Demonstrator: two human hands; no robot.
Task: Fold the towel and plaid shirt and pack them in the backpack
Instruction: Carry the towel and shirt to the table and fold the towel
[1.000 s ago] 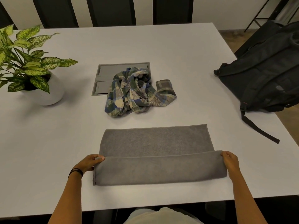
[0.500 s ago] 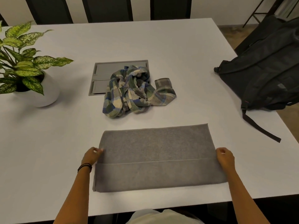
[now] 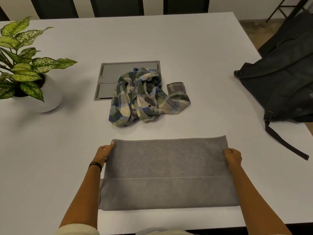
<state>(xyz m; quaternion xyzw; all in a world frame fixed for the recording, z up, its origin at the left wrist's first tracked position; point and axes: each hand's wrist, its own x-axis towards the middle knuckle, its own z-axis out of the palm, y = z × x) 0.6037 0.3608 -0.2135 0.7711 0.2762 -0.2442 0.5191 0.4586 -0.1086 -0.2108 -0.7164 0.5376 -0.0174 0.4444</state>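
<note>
Head view, plaid shirt beyond towel, backpack right, plant left

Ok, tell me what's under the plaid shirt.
The crumpled plaid shirt lies partly over a grey panel set into the white table; the panel's near right corner is covered. Anything else beneath the heap is hidden.

No word, label, brand or number can be read anywhere on the tabletop: none on the backpack, plaid shirt, towel or plant pot.
</note>
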